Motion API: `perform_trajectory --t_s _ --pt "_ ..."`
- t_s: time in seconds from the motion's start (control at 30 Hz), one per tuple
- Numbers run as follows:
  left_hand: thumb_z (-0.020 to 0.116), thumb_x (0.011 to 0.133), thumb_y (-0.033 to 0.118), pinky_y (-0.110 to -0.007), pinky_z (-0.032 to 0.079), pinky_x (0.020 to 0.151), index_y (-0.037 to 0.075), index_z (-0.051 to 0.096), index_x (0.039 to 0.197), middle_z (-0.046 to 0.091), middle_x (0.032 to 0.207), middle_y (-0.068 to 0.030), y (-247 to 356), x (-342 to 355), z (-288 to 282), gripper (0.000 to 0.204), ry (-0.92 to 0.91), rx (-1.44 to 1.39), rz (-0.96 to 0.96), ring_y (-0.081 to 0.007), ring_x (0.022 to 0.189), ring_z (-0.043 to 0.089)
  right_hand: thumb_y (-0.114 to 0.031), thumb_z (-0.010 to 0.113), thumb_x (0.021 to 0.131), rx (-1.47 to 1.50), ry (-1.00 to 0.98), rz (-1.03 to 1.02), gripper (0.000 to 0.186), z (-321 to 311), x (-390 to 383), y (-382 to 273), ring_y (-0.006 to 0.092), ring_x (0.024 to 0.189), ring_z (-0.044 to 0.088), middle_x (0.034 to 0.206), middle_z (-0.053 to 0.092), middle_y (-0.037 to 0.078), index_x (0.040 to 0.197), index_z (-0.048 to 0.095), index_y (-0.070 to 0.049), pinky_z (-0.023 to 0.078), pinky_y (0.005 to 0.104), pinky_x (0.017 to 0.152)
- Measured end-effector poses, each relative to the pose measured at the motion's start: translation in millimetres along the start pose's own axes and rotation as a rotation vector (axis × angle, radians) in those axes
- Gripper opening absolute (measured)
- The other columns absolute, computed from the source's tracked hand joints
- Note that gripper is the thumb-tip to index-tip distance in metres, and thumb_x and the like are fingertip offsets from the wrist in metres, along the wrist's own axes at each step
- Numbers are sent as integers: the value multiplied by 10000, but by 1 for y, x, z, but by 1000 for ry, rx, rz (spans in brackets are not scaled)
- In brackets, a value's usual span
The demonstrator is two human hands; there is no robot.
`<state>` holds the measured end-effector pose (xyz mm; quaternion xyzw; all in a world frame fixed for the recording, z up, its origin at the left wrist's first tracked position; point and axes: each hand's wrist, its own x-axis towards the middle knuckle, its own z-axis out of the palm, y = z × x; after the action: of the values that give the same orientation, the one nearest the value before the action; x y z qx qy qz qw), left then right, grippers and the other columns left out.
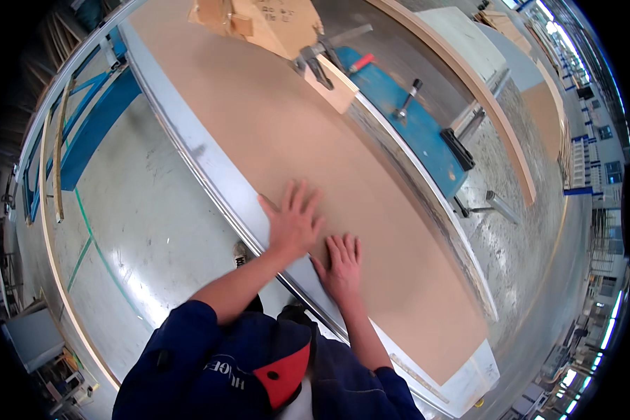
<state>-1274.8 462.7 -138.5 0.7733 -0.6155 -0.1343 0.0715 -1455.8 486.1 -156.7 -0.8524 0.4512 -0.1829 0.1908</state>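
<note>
A long, smooth brown sheet (392,231) lies on a pale, metal-edged work table (210,150) running diagonally in front of me. My left hand (294,220) rests on the sheet near its near edge, palm down, fingers spread. Just to its right, my right hand (341,267) also lies on the sheet by that edge, fingers stretched out and slightly apart. Neither hand holds anything. Whether the sheet is board or heavy paper, I cannot tell.
Beyond the sheet, a metal clamp (318,66) grips a pale wood block (334,89) beside a brown cardboard piece (276,24). A blue bench (427,150) carries more clamps. Long curved wooden strips (469,73) stand at the right; a blue frame (98,122) is at the left.
</note>
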Motion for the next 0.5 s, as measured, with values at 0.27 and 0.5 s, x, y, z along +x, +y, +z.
perform_trajectory --t_s 0.27,0.5 --pt "390 1110 414 -867 62 1141 274 331 1646 220 1738 -69 -41 23 -8 557 22 203 -39 -288 1615 165 -251 814 879 9 -97 34 553 -58 -119 54 402 1377 544 1388 640 162 1360 634 -45 304 601 1234" --pt "411 1117 346 -817 94 1199 252 384 1600 233 1725 -34 -82 38 9 493 68 199 -102 -237 1613 177 -349 782 860 -135 -111 122 716 -93 -284 166 486 1387 503 1425 596 236 1433 561 19 277 665 1230"
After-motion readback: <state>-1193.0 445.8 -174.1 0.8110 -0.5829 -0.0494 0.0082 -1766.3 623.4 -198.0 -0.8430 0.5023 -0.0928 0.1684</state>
